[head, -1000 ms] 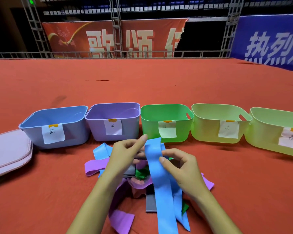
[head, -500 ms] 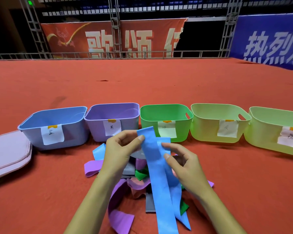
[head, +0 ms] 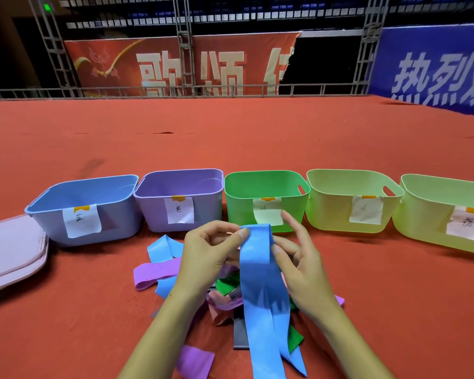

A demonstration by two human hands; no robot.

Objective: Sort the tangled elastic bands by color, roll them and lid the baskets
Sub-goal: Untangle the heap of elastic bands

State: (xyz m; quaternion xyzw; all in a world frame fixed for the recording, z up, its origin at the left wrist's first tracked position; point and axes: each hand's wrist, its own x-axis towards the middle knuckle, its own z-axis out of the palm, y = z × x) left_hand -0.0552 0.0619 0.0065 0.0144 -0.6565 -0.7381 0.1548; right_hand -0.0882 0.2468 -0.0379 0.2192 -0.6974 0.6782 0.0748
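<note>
Red carpet (head: 230, 138), five baskets, all look empty, lids (head: 11, 250) left of blue basket (head: 85, 206). Both hands pinch the blue band's (head: 257, 269) top end: left hand (head: 205, 255), right hand (head: 298, 263). Roll barely started. Tangled pile (head: 225, 294) beneath, unsorted.

place: a big indoor hall, like a sports arena | floor: wide red carpet (head: 230, 132) | back: metal frames (head: 184, 45) and a low rail (head: 230, 88) | walls: red banner (head: 175, 64) and blue banner (head: 433, 67) with big white signs | top: dark rows of seats (head: 257, 12)
</note>
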